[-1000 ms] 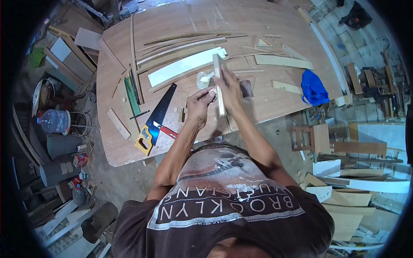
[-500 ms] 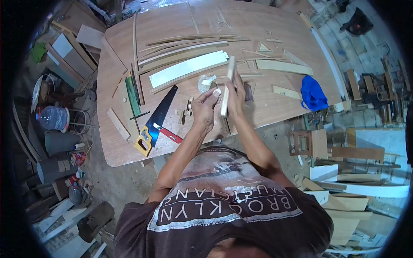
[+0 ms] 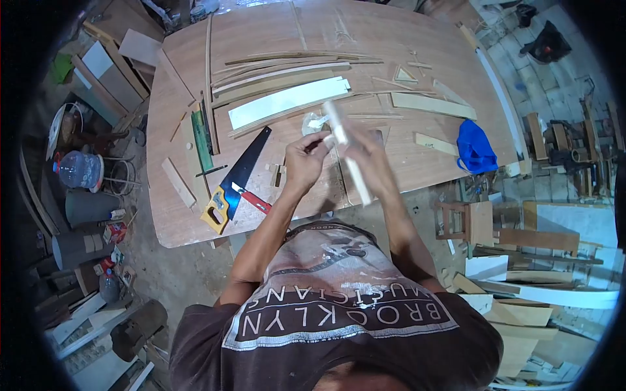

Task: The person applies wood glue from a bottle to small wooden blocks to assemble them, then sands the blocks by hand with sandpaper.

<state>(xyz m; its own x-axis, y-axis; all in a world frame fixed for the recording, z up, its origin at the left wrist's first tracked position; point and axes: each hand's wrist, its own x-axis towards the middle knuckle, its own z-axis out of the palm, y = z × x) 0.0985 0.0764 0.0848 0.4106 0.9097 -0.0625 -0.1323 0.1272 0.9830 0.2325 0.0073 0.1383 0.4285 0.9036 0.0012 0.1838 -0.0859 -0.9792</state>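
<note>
My left hand (image 3: 305, 161) is closed, thumb and fingers pinched on a small pale round piece (image 3: 329, 141). My right hand (image 3: 372, 163), smeared by motion, grips a narrow wooden strip (image 3: 356, 171) that slants down to the right; the round piece is close beside it. Behind my left hand, a clear plastic cup (image 3: 311, 124) with something white in it stands on the table. Small wooden blocks (image 3: 276, 174) lie left of my left wrist. A handsaw (image 3: 241, 168) with a yellow handle and a red utility knife (image 3: 253, 199) lie further left.
On the wooden table (image 3: 261, 36) are long thin strips, a white board (image 3: 287, 104), a green piece (image 3: 200, 140), a light board (image 3: 433, 105) and a blue bag (image 3: 476, 146). A water bottle (image 3: 79, 172) stands at the left. Stacked boards (image 3: 521, 313) lie at the lower right.
The strip has turned from nearly upright to slanting down to the right. My right hand has shifted slightly right. My left hand has moved slightly left, still pinching.
</note>
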